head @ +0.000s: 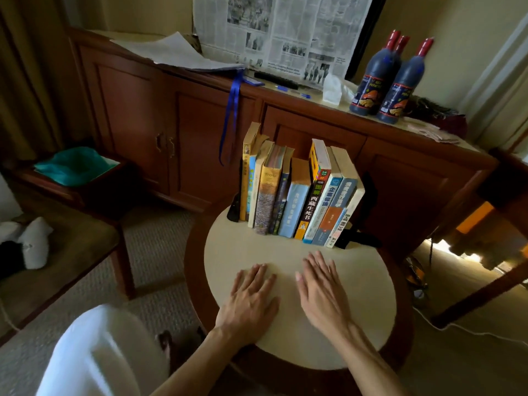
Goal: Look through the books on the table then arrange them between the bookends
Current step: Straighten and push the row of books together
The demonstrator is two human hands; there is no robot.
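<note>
1. Cream-topped round wooden table (371,310) bears both hands, which lie palm down on its bare surface, side by side and just apart.
2. The left hand (251,298) lies flat with its fingers straight and slightly spread, holding nothing.
3. The right hand (323,290) lies flat too, fingers straight and fanned, holding nothing, its fingertips a little farther forward than the left's.
4. Beyond the fingertips, at the far side of the table, a row of upright paperback books (297,195) stands spine-out; the ones at the right end lean slightly.
5. A black metal bookend (235,208) touches the row's left end, beyond and left of the left hand.
6. A second black bookend (360,237) closes the right end, its foot lying on the table just beyond the right hand.
7. Farther behind the books runs a dark wooden sideboard (314,130), with three dark blue bottles with red caps (391,78) beyond and right of the right hand, and a hanging newspaper sheet (285,32) behind.
</note>
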